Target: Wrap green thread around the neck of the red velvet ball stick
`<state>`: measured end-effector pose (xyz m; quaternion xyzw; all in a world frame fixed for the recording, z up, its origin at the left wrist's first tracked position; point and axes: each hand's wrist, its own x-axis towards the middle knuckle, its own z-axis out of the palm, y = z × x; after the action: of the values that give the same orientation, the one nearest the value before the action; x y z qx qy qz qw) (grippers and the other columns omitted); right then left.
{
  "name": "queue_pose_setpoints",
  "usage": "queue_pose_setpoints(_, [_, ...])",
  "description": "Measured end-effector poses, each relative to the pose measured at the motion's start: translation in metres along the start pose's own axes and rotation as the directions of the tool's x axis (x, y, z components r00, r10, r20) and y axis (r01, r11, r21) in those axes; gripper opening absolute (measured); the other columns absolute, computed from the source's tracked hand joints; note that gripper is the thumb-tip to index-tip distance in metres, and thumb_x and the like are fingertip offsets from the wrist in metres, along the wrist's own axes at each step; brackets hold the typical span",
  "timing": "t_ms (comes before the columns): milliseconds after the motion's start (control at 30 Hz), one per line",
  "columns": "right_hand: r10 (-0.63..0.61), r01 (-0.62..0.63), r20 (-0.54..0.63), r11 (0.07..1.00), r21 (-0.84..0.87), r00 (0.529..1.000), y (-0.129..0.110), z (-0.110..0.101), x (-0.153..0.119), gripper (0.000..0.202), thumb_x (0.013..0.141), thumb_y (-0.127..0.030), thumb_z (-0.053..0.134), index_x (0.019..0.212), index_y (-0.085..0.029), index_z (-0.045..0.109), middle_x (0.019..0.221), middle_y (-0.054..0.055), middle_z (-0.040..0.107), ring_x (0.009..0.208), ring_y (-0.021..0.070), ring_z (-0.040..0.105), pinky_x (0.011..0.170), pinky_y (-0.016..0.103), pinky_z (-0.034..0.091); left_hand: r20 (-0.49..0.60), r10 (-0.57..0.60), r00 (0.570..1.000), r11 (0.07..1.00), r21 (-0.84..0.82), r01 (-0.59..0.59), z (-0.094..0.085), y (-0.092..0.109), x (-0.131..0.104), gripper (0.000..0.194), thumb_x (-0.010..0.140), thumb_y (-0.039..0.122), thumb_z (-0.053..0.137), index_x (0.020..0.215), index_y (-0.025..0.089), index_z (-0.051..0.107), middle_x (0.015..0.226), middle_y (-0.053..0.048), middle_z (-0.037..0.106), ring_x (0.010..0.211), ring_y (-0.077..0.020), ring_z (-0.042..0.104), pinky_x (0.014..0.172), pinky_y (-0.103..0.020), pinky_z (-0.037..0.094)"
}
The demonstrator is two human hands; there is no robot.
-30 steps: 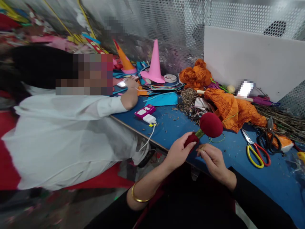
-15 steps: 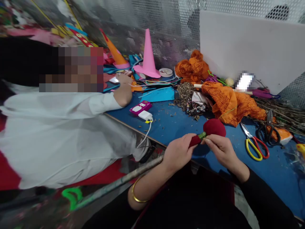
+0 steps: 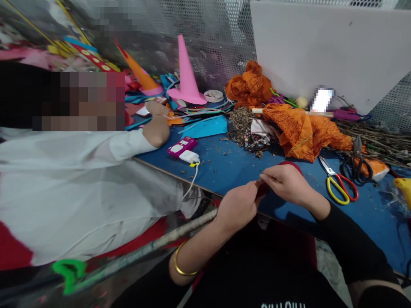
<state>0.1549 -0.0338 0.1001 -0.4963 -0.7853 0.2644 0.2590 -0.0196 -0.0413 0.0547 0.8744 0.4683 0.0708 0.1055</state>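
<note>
My left hand (image 3: 238,207) wraps round a dark red fabric-covered handle (image 3: 262,191) above the table's front edge. Close beside it, my right hand (image 3: 284,182) is closed in a pinch near the handle, and its fingertips almost meet my left fingers. Whatever the pinch holds is too small to make out. Behind my right hand a rounded red piece (image 3: 293,166) shows only along its top; the rest is hidden. A long pale pole (image 3: 180,231) runs from beneath my left wrist down to the lower left, with a bright green loop (image 3: 70,270) at its far end.
Scissors with yellow and red handles (image 3: 338,186) and black scissors (image 3: 357,162) lie on the blue table (image 3: 221,171) at right. Orange cloth (image 3: 302,132), dry plant bits and a pink cone hat (image 3: 188,77) lie behind. A person in white (image 3: 80,188) leans in at left.
My right hand has moved up and left over the red piece, covering most of it and the green band. The whole view has shifted slightly.
</note>
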Motion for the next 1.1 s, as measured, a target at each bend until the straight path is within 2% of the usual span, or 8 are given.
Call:
queue_pose_setpoints(133, [0.092,-0.092,0.011,0.996,-0.017,0.996,0.011,0.007,0.007,0.035,0.091,-0.022,0.051,0.057,-0.017,0.052,0.057,0.0,0.051,0.054,0.0099,0.04,0.055,0.026,0.023,-0.056,0.106,0.993,0.986,0.136,-0.098,0.01,-0.003,-0.002,0.022,0.09,0.016,0.041,0.097,0.013,0.061,0.079,-0.011,0.065,0.073,-0.0256,0.063,0.064,-0.034,0.047])
queue_pose_setpoints(300, [0.11,-0.111,0.046,0.994,0.014,0.993,0.016,0.008,0.007,0.035,0.09,-0.02,0.054,0.055,-0.016,0.055,0.058,0.0,0.054,0.055,0.0099,0.044,0.055,0.027,0.021,-0.119,0.277,0.954,0.947,0.204,-0.249,0.024,-0.007,-0.004,0.029,0.093,0.015,0.036,0.112,0.013,0.058,0.077,-0.009,0.062,0.069,-0.023,0.059,0.061,-0.033,0.045])
queue_pose_setpoints(600, [0.16,-0.161,0.017,0.986,0.05,0.987,0.016,0.014,0.007,0.034,0.089,-0.02,0.054,0.056,-0.016,0.062,0.057,0.001,0.058,0.053,0.0111,0.043,0.055,0.027,0.024,-0.094,0.348,0.933,0.923,0.211,-0.323,0.021,-0.005,-0.002,0.036,0.094,0.015,0.034,0.122,0.015,0.057,0.082,-0.009,0.062,0.068,-0.0189,0.057,0.06,-0.03,0.046])
queue_pose_setpoints(733, [0.143,-0.135,-0.039,0.976,0.169,0.989,0.019,0.005,0.006,0.03,0.088,-0.021,0.055,0.062,-0.017,0.067,0.059,0.001,0.06,0.056,0.0113,0.047,0.056,0.026,0.029,-0.099,0.296,0.95,0.944,0.18,-0.276,0.014,-0.007,-0.001,0.033,0.095,0.017,0.036,0.117,0.015,0.06,0.085,-0.009,0.065,0.073,-0.0198,0.06,0.066,-0.03,0.049])
queue_pose_setpoints(867, [0.105,-0.104,0.006,0.967,0.235,0.994,0.027,-0.029,-0.003,0.025,0.086,-0.026,0.057,0.066,-0.016,0.067,0.057,-0.002,0.056,0.055,0.0106,0.046,0.055,0.025,0.031,-0.164,0.179,0.97,0.984,0.024,-0.177,0.003,-0.02,-0.001,0.035,0.091,0.017,0.043,0.123,0.017,0.059,0.108,-0.01,0.07,0.093,-0.0218,0.066,0.083,-0.033,0.052])
queue_pose_setpoints(933, [0.096,-0.089,-0.014,0.962,0.259,0.995,0.036,-0.048,-0.006,0.022,0.084,-0.029,0.06,0.067,-0.016,0.067,0.061,-0.001,0.058,0.059,0.0114,0.048,0.056,0.024,0.034,-0.182,0.088,0.979,0.991,-0.08,-0.104,-0.005,-0.027,-0.002,0.035,0.091,0.022,0.046,0.123,0.019,0.059,0.115,-0.009,0.071,0.101,-0.0235,0.066,0.089,-0.034,0.05])
queue_pose_setpoints(1033, [0.131,-0.094,-0.09,0.937,0.335,0.987,0.057,-0.065,-0.005,0.026,0.08,-0.037,0.065,0.065,-0.016,0.066,0.061,-0.001,0.056,0.056,0.0107,0.046,0.055,0.024,0.033,-0.092,-0.056,0.994,0.951,-0.307,0.025,-0.015,-0.032,-0.003,0.032,0.088,0.031,0.054,0.118,0.023,0.064,0.111,-0.006,0.073,0.097,-0.0248,0.068,0.088,-0.035,0.049])
queue_pose_setpoints(1100, [0.225,-0.153,-0.136,0.9,0.408,0.965,0.074,-0.065,0.0,0.03,0.081,-0.042,0.063,0.067,-0.016,0.065,0.055,-0.003,0.05,0.048,0.0087,0.038,0.049,0.024,0.029,0.014,-0.098,0.995,0.854,-0.512,0.091,-0.021,-0.03,-0.003,0.029,0.084,0.035,0.062,0.11,0.024,0.067,0.103,-0.004,0.075,0.092,-0.0237,0.068,0.085,-0.033,0.049])
